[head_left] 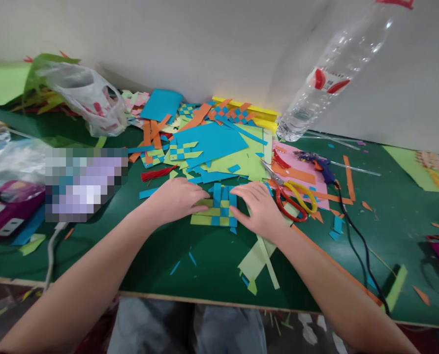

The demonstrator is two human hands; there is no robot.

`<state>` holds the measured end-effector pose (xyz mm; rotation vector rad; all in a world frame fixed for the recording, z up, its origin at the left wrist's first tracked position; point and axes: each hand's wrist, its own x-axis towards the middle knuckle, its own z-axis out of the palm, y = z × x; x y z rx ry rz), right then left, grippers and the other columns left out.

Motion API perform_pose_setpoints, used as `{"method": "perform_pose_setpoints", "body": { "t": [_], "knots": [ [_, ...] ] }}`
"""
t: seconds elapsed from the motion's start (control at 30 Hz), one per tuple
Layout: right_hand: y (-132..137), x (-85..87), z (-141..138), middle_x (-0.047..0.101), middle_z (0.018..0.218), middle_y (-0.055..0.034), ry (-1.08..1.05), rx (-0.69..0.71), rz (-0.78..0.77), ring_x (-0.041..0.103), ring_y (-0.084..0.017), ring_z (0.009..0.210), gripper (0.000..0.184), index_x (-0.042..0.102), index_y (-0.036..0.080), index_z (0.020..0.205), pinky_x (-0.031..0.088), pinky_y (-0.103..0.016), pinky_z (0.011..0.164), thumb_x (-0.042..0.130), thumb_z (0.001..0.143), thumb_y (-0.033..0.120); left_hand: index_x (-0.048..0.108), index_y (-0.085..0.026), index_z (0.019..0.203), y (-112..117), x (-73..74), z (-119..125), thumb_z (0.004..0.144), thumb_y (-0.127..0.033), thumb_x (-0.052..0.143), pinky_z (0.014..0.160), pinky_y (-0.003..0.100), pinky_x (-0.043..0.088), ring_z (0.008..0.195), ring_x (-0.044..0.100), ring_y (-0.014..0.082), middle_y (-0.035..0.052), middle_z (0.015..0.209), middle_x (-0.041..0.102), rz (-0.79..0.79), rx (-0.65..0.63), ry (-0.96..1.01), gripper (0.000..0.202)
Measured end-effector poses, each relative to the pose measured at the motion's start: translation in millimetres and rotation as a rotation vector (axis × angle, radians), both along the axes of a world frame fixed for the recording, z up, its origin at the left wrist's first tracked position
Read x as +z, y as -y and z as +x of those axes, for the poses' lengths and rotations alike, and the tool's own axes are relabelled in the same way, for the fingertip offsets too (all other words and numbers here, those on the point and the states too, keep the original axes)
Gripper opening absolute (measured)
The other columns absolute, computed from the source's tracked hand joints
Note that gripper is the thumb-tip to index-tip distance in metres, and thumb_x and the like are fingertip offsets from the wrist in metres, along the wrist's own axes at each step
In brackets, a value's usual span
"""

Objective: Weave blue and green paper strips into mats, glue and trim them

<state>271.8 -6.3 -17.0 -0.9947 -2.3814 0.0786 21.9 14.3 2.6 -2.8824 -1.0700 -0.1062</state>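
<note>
Left hand (pixel 177 199) and right hand (pixel 259 207), curled, grips unclear, flank a blue-and-green woven paper checkerboard (pixel 223 211); probably light, creasable: hold opposite edges.

The left hand (pixel 175 199) and right hand (pixel 258 206) face each other just apart, backs turned mostly upward. On the left, the thumb (pixel 200 209) points inward just below the outstretched index finger (pixel 200 195); whether they pinch is unclear. On the right, the thumb (pixel 240 216) and curved fingers (pixel 239 191) stand apart in an open C toward the opposite hand. Behind each grip, the bare left forearm (pixel 94 260) and right forearm (pixel 333 285) slant outward and back, wrists nearly straight.
</note>
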Motion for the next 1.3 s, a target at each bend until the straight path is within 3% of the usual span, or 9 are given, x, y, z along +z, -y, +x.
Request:
{"method": "perform_pose_setpoints", "body": {
  "t": [0.07, 0.17, 0.43, 0.57, 0.7, 1.07, 1.3],
  "knots": [
    [-5, 0.1, 6, 0.071, 0.096, -0.006, -0.017, -0.017, 0.027, 0.062, -0.022, 0.092, 0.016, 0.061, 0.019, 0.099, 0.044, -0.041, 0.086, 0.056, 0.089, 0.03, 0.071, -0.022, 0.097, 0, 0.1, 0, 0.09, -0.045, 0.055, 0.064, 0.029, 0.042, 0.072, 0.067, 0.0194, 0.0031, 0.085, 0.075, -0.015, 0.01, -0.02, 0.029],
    [-9, -0.6, 10, 0.071, 0.088, -0.0039, -0.028, -0.021, 0.008, 0.062, -0.021, 0.087, 0.012, 0.062, 0.019, 0.091, 0.043, -0.04, 0.081, 0.059, 0.088, 0.03, 0.071, -0.022, 0.097, 0, -0.6, 0, 0.09, -0.045, 0.055, 0.066, 0.029, 0.043, 0.074, 0.067, 0.0202, 0.0027, 0.086, 0.075, -0.028, 0.016, -0.055, 0.029],
    [-2, -0.5, 4, 0.07, 0.102, -0.0076, 0.042, 0.02, 0.008, 0.061, -0.024, 0.098, 0.033, 0.062, 0.016, 0.103, 0.044, -0.04, 0.088, 0.062, 0.086, 0.044, 0.069, -0.021, 0.107, 4, 2.9, 5, 0.085, -0.063, 0.051, 0.066, 0.032, 0.043, 0.079, 0.068, 0.0241, 0.0052, 0.093, 0.075, -0.063, 0.066, -0.062, 0.05],
    [-1, -3.0, 4, 0.073, 0.089, -0.0075, 0.04, -0.069, 0.137, 0.066, -0.022, 0.085, 0.025, 0.065, 0.014, 0.094, 0.05, -0.038, 0.084, 0.058, 0.089, 0.037, 0.07, -0.023, 0.105, 6, 7.5, 8, 0.081, -0.061, 0.059, 0.065, 0.03, 0.042, 0.081, 0.068, 0.024, 0.0042, 0.091, 0.075, -0.114, 0.079, -0.106, 0.046],
    [-1, -4.7, 3, 0.075, 0.086, -0.0037, 0.013, -0.066, 0.156, 0.069, -0.018, 0.079, 0.017, 0.066, 0.017, 0.09, 0.051, -0.037, 0.091, 0.054, 0.091, 0.028, 0.07, -0.023, 0.106, 5, 8.1, 9, 0.082, -0.058, 0.059, 0.066, 0.029, 0.041, 0.081, 0.068, 0.0233, 0.0036, 0.092, 0.075, -0.124, 0.08, -0.117, 0.044],
    [-1, -6.4, 1, 0.075, 0.096, -0.0053, 0.033, 0.001, 0.061, 0.068, -0.021, 0.101, 0.019, 0.069, 0.018, 0.094, 0.043, -0.045, 0.107, 0.05, 0.091, 0.022, 0.07, -0.023, 0.102, 6, 8.5, 9, 0.084, -0.058, 0.057, 0.064, 0.029, 0.039, 0.076, 0.067, 0.021, 0.0025, 0.085, 0.074, -0.124, 0.066, -0.112, 0.041],
    [0, -2.6, 0, 0.071, 0.11, -0.0068, -0.003, -0.007, 0.016, 0.061, -0.022, 0.113, 0.021, 0.062, 0.019, 0.108, 0.038, -0.048, 0.11, 0.05, 0.092, 0.026, 0.071, -0.022, 0.095, 8, 6.8, 9, 0.083, -0.065, 0.054, 0.06, 0.029, 0.038, 0.071, 0.065, 0.0202, 0.0024, 0.076, 0.071, -0.086, 0.047, -0.064, 0.047]
  ]
}}
